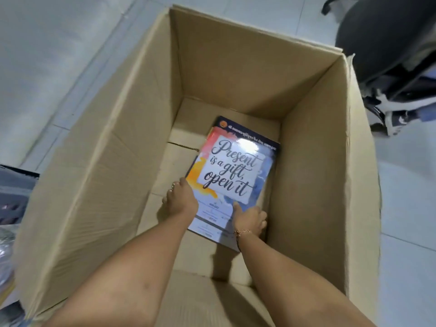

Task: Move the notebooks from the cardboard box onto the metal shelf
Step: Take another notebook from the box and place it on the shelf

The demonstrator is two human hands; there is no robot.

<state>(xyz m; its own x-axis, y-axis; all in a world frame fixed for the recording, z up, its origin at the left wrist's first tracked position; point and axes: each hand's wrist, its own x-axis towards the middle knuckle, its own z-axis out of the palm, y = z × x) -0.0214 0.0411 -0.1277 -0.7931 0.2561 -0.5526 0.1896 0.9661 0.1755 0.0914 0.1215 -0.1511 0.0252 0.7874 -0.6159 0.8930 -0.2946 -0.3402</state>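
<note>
A tall open cardboard box (111, 161) fills the view. On its floor, towards the right wall, lies a small stack of notebooks (233, 168); the top cover reads "Present is a gift, open it" on a colourful wash. Both my arms reach down inside. My left hand (180, 200) grips the stack's left edge, fingers curled around it. My right hand (250, 219) holds the near right corner, thumb on the cover and fingers under the edge. The metal shelf is not in view.
A black office chair (389, 43) with a white base stands close beyond the box's right rim. Dark and silvery items (9, 208) lie by the box's left side. Pale tiled floor (47, 55) surrounds the box.
</note>
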